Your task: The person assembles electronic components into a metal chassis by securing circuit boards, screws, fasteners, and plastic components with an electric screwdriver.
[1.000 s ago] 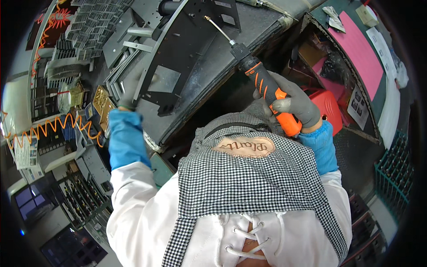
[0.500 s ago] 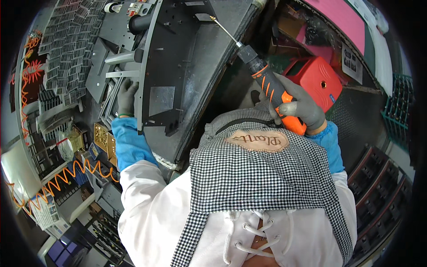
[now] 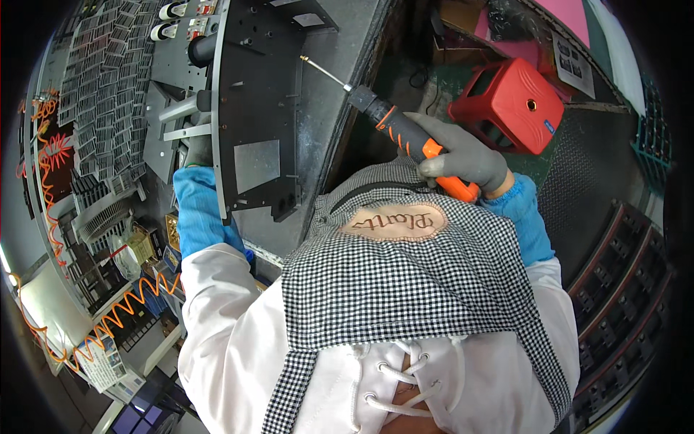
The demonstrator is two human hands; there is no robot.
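Note:
My right hand [image 3: 470, 153], in a grey glove, is closed around a black and orange power screwdriver [image 3: 405, 136]. Its long bit points up and left, with a small brass-coloured piece [image 3: 304, 58] at the tip, over the bench and just right of a black metal frame [image 3: 253, 94]. The frame stands upright on the bench, with a square cutout and short studs. My left hand [image 3: 199, 152], also gloved, reaches to the frame's left side beside a flat grey metal bar [image 3: 186, 133]. Its fingers are hidden behind the frame and the bar.
Rows of grey metal parts [image 3: 108, 87] cover the far left of the bench. White casters [image 3: 172, 10] lie at the top. Orange coiled hose [image 3: 123, 318] hangs at lower left. A red box-shaped case [image 3: 517, 105] stands to the right, near black racks [image 3: 614, 289].
My left hand has gone from the thin metal rods to behind the frame, and its fingers have dropped from sight. The screwdriver in my right hand has moved left, its tip closer to the frame.

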